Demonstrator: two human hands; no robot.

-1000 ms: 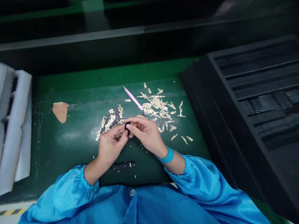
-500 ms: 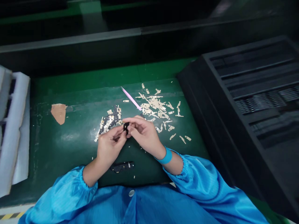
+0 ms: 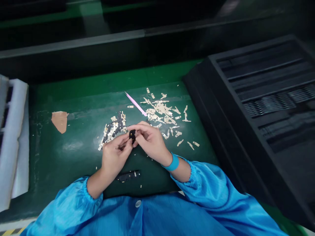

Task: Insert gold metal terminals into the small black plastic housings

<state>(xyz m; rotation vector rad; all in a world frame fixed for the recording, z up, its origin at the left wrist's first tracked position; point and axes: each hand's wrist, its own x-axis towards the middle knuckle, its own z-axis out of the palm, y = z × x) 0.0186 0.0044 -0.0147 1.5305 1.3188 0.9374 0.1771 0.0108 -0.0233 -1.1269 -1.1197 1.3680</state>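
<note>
Over the green mat point(image 3: 73, 150), my left hand point(image 3: 114, 155) and my right hand point(image 3: 151, 141) meet fingertip to fingertip around a small black part point(image 3: 132, 134). Both hands pinch it, fingers curled. Just beyond my left hand lies a heap of small black and tan parts point(image 3: 112, 128). Beyond my right hand is a scatter of tan paper strips point(image 3: 163, 113). Pink tweezers point(image 3: 135, 104) lie slanted on the mat past the hands. A black strip part point(image 3: 128, 176) rests near my body, under my left wrist. My right wrist wears a blue band.
A large black slotted tray point(image 3: 265, 98) fills the right side. White foam packing point(image 3: 13, 137) stands at the left edge. A brown torn patch point(image 3: 59, 120) marks the mat at left. A dark conveyor rail point(image 3: 98, 39) runs across the back.
The view has drifted slightly; the hands stay together on the small black part, with only small finger movements.
</note>
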